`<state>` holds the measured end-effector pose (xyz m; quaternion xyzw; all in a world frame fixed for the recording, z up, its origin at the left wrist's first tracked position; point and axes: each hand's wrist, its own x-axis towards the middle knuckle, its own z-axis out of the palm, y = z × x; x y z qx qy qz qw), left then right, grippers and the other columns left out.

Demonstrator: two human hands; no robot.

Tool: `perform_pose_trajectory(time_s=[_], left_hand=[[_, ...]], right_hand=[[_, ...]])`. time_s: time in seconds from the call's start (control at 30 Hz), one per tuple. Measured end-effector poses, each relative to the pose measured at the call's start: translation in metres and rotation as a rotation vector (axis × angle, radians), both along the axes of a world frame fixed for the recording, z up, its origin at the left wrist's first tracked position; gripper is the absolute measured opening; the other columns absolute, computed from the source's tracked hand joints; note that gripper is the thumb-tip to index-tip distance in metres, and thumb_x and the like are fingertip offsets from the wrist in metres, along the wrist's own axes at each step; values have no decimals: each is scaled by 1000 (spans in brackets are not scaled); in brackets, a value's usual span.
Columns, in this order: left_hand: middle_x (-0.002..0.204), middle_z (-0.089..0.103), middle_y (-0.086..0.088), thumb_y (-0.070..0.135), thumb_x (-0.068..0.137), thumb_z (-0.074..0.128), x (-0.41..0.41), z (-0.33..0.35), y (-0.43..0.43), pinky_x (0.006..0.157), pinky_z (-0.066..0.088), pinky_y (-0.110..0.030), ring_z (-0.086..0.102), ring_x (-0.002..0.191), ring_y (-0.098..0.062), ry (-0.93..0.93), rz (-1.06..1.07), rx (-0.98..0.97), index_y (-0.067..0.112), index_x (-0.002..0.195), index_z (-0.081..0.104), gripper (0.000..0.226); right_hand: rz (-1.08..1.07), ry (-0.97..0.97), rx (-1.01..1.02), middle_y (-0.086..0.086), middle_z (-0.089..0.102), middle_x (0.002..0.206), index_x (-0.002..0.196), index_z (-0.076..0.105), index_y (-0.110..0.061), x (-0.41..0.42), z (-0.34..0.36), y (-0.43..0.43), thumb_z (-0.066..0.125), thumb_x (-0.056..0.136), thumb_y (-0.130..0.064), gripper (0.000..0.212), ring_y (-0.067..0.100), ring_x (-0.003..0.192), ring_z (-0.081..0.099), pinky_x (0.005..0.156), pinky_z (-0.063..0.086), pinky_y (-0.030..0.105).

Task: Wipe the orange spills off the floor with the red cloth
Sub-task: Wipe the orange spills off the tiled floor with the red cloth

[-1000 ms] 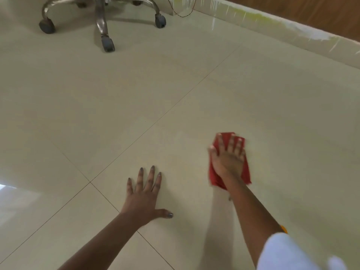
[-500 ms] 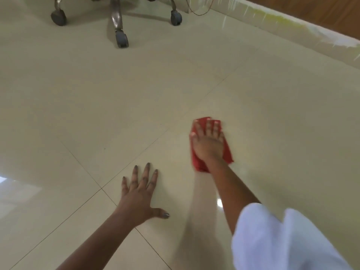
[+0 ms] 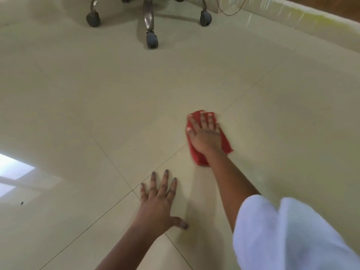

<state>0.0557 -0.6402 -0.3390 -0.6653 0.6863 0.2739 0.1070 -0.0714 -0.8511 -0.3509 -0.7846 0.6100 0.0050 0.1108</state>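
Note:
The folded red cloth (image 3: 227,145) lies flat on the cream tiled floor (image 3: 116,104), right of centre. My right hand (image 3: 204,134) presses down on it with straight, spread fingers, covering most of it. My left hand (image 3: 158,199) rests flat on the floor below and to the left, fingers spread, over a tile joint. No orange spill shows on the tiles around the cloth. A white sleeve (image 3: 288,234) covers my right upper arm.
An office chair base (image 3: 149,18) with castors stands at the top centre. A skirting board (image 3: 292,20) runs along the wall at the upper right, with a thin cable (image 3: 229,13) by it. A window reflection (image 3: 13,172) shines on the left tiles.
My right hand has slid the red cloth forward and to the left across the floor, past a tile joint. The view has moved closer to the chair. My left hand stays planted.

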Motion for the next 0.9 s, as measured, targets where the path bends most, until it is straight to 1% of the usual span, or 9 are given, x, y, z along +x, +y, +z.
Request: perform_pose_trajectory(time_s=[0.1, 0.23, 0.33, 0.43, 0.5, 0.57, 0.7, 0.8, 0.9], left_hand=[[139, -45, 3, 73, 65, 58, -1, 8, 1, 106, -21, -52, -43, 129, -30, -1, 0, 7, 24, 143, -22, 122], [147, -37, 5, 72, 71, 54, -4, 20, 6, 114, -11, -51, -34, 136, -28, -40, 22, -5, 22, 145, -17, 114], [151, -34, -5, 74, 80, 34, -14, 18, 30, 115, -14, -45, -37, 133, -28, -77, -5, -71, 16, 146, -16, 101], [147, -40, -8, 79, 73, 13, -41, 15, 50, 111, -20, -45, -43, 129, -32, -84, -126, -82, 15, 143, -23, 102], [146, -41, -4, 78, 75, 17, -62, 14, 48, 111, -20, -45, -42, 130, -29, -34, -185, -80, 18, 140, -28, 100], [146, -40, -2, 74, 80, 30, -76, 16, 46, 112, -17, -45, -40, 131, -25, 3, -189, -67, 16, 139, -29, 101], [145, -42, -3, 79, 75, 35, -84, 12, 64, 115, -12, -46, -39, 132, -21, -3, -173, -18, 14, 134, -34, 111], [141, -45, 1, 95, 50, 6, -93, 14, 75, 115, -13, -44, -40, 132, -21, 21, -200, 8, 16, 130, -37, 121], [140, -47, 2, 96, 45, 5, -120, 13, 74, 114, -17, -41, -44, 130, -19, 59, -309, 14, 16, 130, -38, 124]], right_hand=[[261, 1, -10, 2, -5, 159, 147, 2, -40, 40, 1, 44, 12, 96, -51, 53, 26, 145, -9, 115, -3, 45], [352, -10, -66, 2, 8, 159, 148, 11, -39, -15, 1, 124, 14, 95, -53, 54, 28, 146, 3, 116, 7, 47], [187, 56, -119, 6, 24, 154, 146, 26, -35, -109, 1, 166, 18, 96, -53, 54, 32, 141, 24, 110, 24, 49], [-106, 96, -62, 8, 11, 158, 148, 13, -36, -156, 10, 152, 18, 96, -53, 55, 30, 145, 8, 115, 12, 45], [-198, 60, -13, 9, 1, 159, 149, 3, -35, -142, 14, 147, 19, 97, -50, 56, 31, 145, -2, 116, 3, 45], [-100, 30, -17, 11, -1, 158, 149, 5, -34, -127, 13, 180, 21, 98, -49, 56, 34, 145, -3, 116, 3, 47], [10, 15, -57, 9, 18, 157, 148, 17, -36, -172, 5, 336, 33, 92, -52, 60, 33, 144, 13, 113, 14, 49], [-160, 54, -63, 7, 23, 156, 147, 21, -37, -246, 7, 378, 32, 91, -53, 59, 30, 144, 16, 114, 15, 47], [-462, 127, -33, 10, 11, 158, 149, 10, -34, -302, 15, 325, 17, 96, -51, 56, 31, 145, 7, 116, 13, 50]])
